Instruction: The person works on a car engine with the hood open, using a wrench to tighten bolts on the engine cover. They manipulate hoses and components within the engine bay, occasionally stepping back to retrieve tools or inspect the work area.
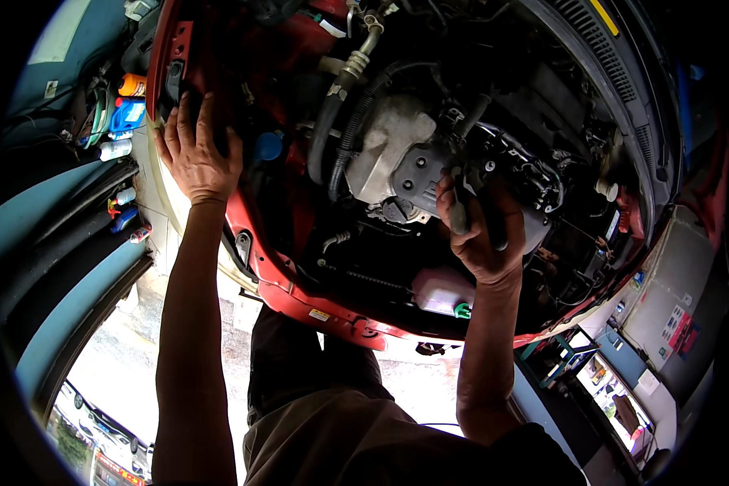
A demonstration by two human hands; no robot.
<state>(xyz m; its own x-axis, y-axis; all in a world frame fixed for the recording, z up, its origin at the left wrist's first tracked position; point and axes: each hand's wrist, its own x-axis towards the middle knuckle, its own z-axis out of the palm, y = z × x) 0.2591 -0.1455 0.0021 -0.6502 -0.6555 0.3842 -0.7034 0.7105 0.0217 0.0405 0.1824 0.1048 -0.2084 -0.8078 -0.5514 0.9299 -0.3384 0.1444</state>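
My left hand rests open, fingers spread, on the red front edge of a car body at the left of the engine bay. It holds nothing. My right hand is closed around a dark, grey-ended hand tool, whose exact kind I cannot make out in the shadow. The tool is over the engine, just right of a dark plastic engine cover. Beside that cover lies a pale metal heat shield. A black oil filler cap shows just below the cover.
The red front panel runs between my body and the engine. A pinkish coolant tank with a green cap sits near my right wrist. A thick hose and a blue cap lie left. Bottles stand beyond the car's left side.
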